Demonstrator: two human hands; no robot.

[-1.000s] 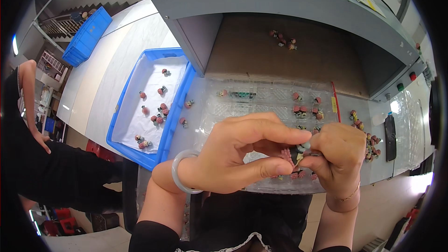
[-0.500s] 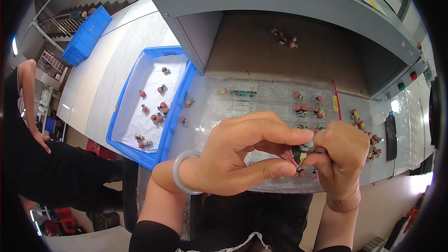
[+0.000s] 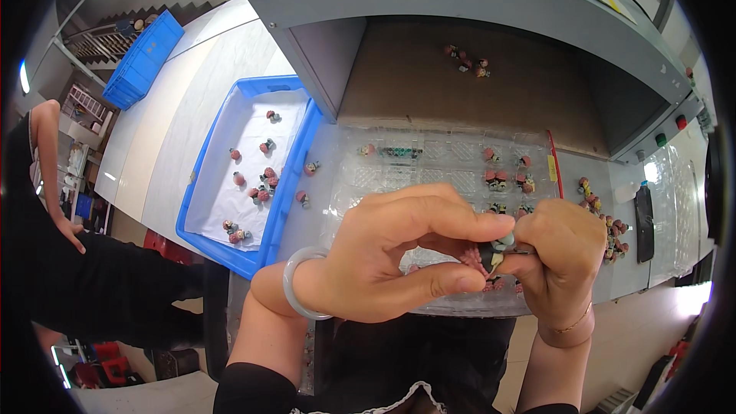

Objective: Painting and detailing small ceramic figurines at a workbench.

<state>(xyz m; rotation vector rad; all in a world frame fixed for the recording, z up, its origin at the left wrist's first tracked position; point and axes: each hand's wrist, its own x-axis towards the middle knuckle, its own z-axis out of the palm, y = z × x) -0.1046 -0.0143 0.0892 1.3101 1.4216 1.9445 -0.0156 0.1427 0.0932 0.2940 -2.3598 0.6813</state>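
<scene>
Between the thumb and fingertips of my left hand (image 3: 391, 253) is a small painted figurine (image 3: 486, 255) with pink, dark and pale green parts. My right hand (image 3: 566, 253) is curled closed against the figurine's other side. A thin dark metal tool tip (image 3: 524, 251) pokes out from its fingers toward the figurine; the rest of the tool is hidden in the fist. Both hands are above a clear plastic tray (image 3: 366, 178) with moulded pockets, some holding similar pink-topped figurines (image 3: 496, 179). My fingers partly cover the held figurine.
A blue bin (image 3: 222, 254) lined with white sheet holds several figurines at left. Behind the tray rises a grey open-fronted cabinet (image 3: 475, 4) with figurines (image 3: 464, 60) inside. More figurines (image 3: 613, 234) and a black object (image 3: 643, 226) lie at right. A person (image 3: 46, 207) stands at left.
The figurine has tilted slightly between my fingers, and the tool tip has shifted a little. Both hands stay in nearly the same place.
</scene>
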